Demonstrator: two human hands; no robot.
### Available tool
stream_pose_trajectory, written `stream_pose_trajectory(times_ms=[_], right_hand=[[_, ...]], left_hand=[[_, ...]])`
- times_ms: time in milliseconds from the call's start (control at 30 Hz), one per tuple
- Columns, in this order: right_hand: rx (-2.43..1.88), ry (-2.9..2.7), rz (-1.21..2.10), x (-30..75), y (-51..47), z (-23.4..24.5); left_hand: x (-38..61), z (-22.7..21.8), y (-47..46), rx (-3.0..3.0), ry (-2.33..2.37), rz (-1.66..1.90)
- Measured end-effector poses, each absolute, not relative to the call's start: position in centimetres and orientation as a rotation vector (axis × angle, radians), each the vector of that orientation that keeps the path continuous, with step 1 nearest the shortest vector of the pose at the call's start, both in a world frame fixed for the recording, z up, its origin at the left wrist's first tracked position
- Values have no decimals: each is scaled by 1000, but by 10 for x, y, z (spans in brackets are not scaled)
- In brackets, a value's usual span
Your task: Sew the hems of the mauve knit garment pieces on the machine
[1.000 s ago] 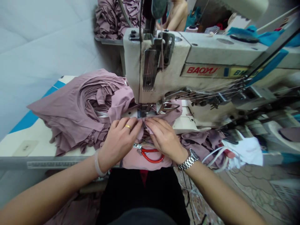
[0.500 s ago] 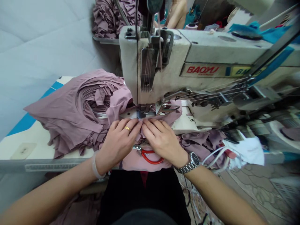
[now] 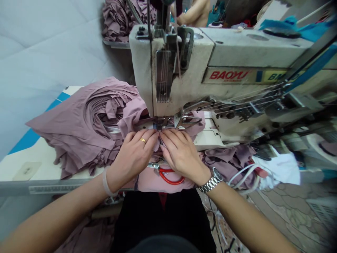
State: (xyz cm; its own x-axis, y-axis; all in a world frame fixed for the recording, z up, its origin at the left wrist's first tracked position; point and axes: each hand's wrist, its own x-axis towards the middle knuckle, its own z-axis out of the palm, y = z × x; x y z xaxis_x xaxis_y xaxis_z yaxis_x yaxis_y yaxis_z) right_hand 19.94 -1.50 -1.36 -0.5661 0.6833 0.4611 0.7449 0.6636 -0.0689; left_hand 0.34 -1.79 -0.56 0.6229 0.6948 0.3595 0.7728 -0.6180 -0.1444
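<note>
A mauve fabric piece [image 3: 196, 122] lies under the presser foot [image 3: 163, 122] of a white BAOYU sewing machine [image 3: 179, 93]. My left hand [image 3: 137, 151], with a gold ring, presses closed fingers onto the fabric just in front of the foot. Beside it my right hand [image 3: 183, 154] has its fingertips and thumb closed on the same cloth, the two index fingers nearly touching. The cloth beneath both palms is mostly hidden. Close under my hands, red-handled scissors [image 3: 171, 182] rest on a pink padded cloth [image 3: 150, 181].
Folded mauve pieces [image 3: 71, 112] are heaped on the machine table [image 3: 15, 172] at left. More mauve cloth [image 3: 229, 158] and a white cloth [image 3: 284, 168] lie at right. Behind the machine are a bin of fabric [image 3: 116, 21] and another person's arm [image 3: 196, 14].
Both hands have edged slightly forward toward the presser foot, and my right thumb now sits lower, apart from the index finger. The view has shifted slightly.
</note>
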Motion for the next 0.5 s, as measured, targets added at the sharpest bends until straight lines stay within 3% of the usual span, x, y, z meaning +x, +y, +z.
stream_pose_trajectory(times_ms=[500], right_hand=[[-944,-2283,-29,202,-14,-18]], left_hand=[[-9,1,-9,-2655,-953,-573]])
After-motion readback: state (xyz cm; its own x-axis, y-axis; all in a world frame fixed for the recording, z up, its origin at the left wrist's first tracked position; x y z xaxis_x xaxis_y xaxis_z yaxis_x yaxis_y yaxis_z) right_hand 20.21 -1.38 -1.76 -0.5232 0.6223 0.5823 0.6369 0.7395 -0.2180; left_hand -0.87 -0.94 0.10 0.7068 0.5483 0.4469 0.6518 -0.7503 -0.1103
